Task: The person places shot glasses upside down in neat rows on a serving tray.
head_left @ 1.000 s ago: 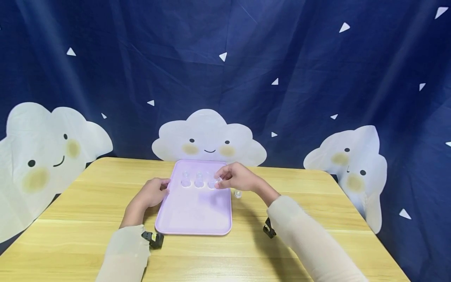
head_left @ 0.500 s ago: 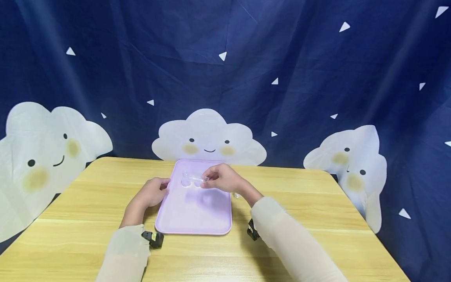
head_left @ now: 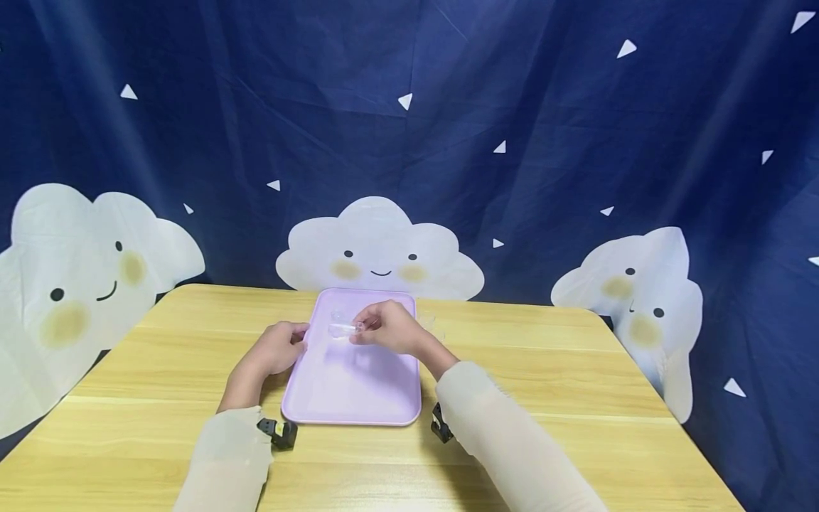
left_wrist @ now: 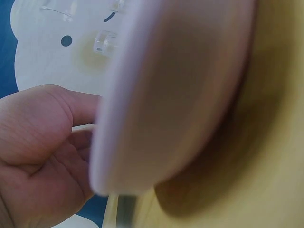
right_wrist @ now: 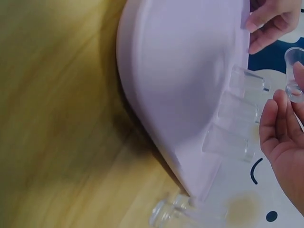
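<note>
My right hand (head_left: pixel 390 328) holds a small clear cup (right_wrist: pixel 291 66) by its narrow end. The cup lies nearly sideways over the far left part of the lilac tray (head_left: pixel 358 398). Below it, three similar clear cups (right_wrist: pixel 227 142) stand in a row with their wide ends on the tray, as the right wrist view shows; my right hand hides most of them in the head view. At the tray's left edge, my left hand (head_left: pixel 275 348) grips the rim between thumb and fingers. The left wrist view shows the tray's side (left_wrist: pixel 190 95) close up.
More clear cups (right_wrist: pixel 166 213) stand on the wooden table (head_left: pixel 544 398) just right of the tray. A dark blue curtain (head_left: pixel 409 142) with clouds hangs behind the far table edge. Black wrist cameras sit at both sleeves.
My right hand has moved left across the row of cups, carrying the clear cup. Cups on the table to the right have come into view behind it. My left hand and the tray stay put.
</note>
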`<state>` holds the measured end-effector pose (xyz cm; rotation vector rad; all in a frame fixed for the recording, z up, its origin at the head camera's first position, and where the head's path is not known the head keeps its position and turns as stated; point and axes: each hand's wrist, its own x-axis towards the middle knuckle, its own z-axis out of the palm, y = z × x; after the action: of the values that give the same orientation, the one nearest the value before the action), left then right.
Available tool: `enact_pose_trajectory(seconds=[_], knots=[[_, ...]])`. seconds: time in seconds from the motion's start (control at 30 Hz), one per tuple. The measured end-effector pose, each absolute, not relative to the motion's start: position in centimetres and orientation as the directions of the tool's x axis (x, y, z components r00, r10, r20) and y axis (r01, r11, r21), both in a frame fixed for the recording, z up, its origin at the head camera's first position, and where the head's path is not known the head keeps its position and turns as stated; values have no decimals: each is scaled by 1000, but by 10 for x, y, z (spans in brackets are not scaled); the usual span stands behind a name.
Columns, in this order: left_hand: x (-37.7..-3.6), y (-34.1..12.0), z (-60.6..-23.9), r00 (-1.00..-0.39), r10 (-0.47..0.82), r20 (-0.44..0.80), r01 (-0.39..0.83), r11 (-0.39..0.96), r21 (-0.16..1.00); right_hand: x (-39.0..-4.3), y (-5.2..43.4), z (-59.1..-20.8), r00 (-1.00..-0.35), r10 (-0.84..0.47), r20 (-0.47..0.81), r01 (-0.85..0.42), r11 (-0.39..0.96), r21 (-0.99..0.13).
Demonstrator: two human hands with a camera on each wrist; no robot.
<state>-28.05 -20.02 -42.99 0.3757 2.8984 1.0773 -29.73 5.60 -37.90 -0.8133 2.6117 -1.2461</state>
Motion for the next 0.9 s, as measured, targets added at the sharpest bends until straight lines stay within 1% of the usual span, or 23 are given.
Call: enact_pose_trajectory(seconds=[0.17, 0.43, 0.9], knots=[[-281, -200, -430, -972, 231, 49, 207, 734, 647, -297, 48, -385, -857, -500, 127, -413, 520, -748], [-282, -200, -430, -972, 231, 50, 209, 740, 640, -294, 36, -388, -858, -487, 160, -429, 510, -746], [-280, -200, -429, -973, 226, 42, 199, 738, 645, -289, 20, -398, -879, -454, 147, -376, 472, -797]])
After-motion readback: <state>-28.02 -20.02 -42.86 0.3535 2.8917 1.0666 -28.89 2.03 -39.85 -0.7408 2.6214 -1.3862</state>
